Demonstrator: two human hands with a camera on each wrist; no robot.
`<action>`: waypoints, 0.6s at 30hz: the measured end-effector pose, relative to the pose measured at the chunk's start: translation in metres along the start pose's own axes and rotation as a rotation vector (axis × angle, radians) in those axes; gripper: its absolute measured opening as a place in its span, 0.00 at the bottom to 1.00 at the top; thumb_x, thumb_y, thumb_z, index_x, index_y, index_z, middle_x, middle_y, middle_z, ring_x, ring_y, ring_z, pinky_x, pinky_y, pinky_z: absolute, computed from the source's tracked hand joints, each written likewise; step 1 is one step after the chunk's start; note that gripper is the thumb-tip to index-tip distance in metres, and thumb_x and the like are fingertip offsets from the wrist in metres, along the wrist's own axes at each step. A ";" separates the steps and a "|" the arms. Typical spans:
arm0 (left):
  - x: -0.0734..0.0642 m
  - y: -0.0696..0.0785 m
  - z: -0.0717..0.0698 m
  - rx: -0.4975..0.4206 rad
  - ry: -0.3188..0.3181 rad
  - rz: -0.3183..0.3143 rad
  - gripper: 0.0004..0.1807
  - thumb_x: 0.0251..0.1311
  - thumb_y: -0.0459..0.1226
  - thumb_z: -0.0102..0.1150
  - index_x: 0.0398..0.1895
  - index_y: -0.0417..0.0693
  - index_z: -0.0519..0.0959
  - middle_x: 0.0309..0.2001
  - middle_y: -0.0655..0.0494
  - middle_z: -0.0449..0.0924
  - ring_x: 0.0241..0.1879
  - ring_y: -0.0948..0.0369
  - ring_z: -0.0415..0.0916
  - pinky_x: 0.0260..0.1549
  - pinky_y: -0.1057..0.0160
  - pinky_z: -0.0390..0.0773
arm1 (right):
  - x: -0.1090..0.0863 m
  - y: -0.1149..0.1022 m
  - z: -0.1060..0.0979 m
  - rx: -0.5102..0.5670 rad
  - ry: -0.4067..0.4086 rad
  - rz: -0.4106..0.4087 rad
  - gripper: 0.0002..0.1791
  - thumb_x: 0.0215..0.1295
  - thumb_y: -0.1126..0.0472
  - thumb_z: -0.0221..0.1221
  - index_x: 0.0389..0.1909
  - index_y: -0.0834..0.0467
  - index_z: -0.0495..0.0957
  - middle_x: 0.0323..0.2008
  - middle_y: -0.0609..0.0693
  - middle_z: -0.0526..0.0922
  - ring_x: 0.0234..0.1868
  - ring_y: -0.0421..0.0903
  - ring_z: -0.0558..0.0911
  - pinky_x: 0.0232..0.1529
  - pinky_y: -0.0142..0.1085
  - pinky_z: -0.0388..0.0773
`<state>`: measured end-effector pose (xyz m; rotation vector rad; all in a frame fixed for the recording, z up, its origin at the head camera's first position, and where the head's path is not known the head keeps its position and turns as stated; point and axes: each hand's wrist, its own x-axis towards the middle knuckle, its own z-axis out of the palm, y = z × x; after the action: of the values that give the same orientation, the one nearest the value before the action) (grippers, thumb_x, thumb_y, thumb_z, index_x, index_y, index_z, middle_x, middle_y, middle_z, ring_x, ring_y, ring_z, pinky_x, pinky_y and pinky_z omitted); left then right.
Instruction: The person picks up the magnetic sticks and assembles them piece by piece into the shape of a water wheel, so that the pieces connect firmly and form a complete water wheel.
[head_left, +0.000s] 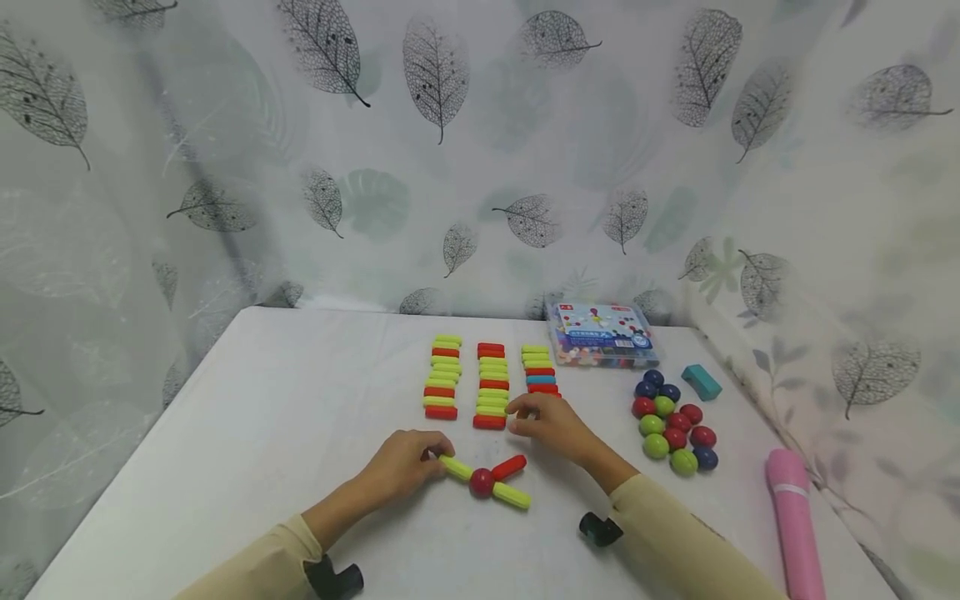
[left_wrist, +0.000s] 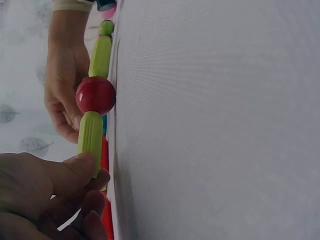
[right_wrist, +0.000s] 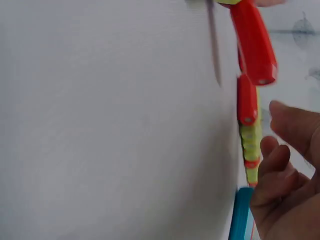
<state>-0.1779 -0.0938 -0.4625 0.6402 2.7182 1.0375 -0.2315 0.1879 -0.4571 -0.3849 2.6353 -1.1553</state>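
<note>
My left hand [head_left: 408, 462] pinches the end of a yellow-green rod [head_left: 456, 467], thumb against fingers in the left wrist view. That rod joins a red ball [head_left: 482, 482], from which a red rod [head_left: 510, 467] and a second yellow-green rod [head_left: 512, 497] also stick out. My right hand [head_left: 553, 427] hovers by the near end of the middle column of rods [head_left: 492, 385]. In the right wrist view its thumb [right_wrist: 295, 127] and bent fingers stand apart, with nothing between them.
More red and yellow-green rods form a left column [head_left: 444, 375] and a right column [head_left: 538, 367] with one blue rod. A clear plastic case [head_left: 603, 335], loose balls [head_left: 675, 422], a teal block [head_left: 701, 382] and a pink roll [head_left: 795, 525] lie rightward.
</note>
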 end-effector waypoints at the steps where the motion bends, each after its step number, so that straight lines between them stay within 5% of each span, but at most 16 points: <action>1: 0.000 0.000 0.000 -0.001 -0.003 0.003 0.09 0.61 0.34 0.69 0.44 0.54 0.86 0.39 0.65 0.85 0.36 0.64 0.75 0.39 0.65 0.79 | 0.005 -0.001 0.003 -0.034 0.006 -0.006 0.12 0.65 0.55 0.69 0.48 0.48 0.85 0.39 0.44 0.81 0.42 0.45 0.78 0.38 0.35 0.80; 12: 0.002 0.001 -0.005 -0.004 -0.036 0.019 0.09 0.61 0.33 0.69 0.42 0.56 0.86 0.37 0.67 0.84 0.35 0.65 0.74 0.37 0.65 0.77 | 0.017 -0.015 0.017 -0.291 0.040 -0.015 0.11 0.57 0.56 0.75 0.39 0.49 0.85 0.36 0.42 0.79 0.40 0.42 0.78 0.44 0.38 0.82; 18: 0.002 -0.002 -0.006 -0.015 -0.037 0.024 0.09 0.61 0.33 0.70 0.42 0.56 0.86 0.36 0.67 0.84 0.35 0.64 0.74 0.37 0.66 0.77 | 0.013 -0.011 0.014 -0.197 0.012 0.000 0.10 0.60 0.55 0.73 0.41 0.49 0.84 0.37 0.42 0.81 0.41 0.43 0.79 0.42 0.37 0.83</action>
<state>-0.1815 -0.0976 -0.4596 0.6843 2.6749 1.0393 -0.2374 0.1672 -0.4595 -0.4147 2.7679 -0.9027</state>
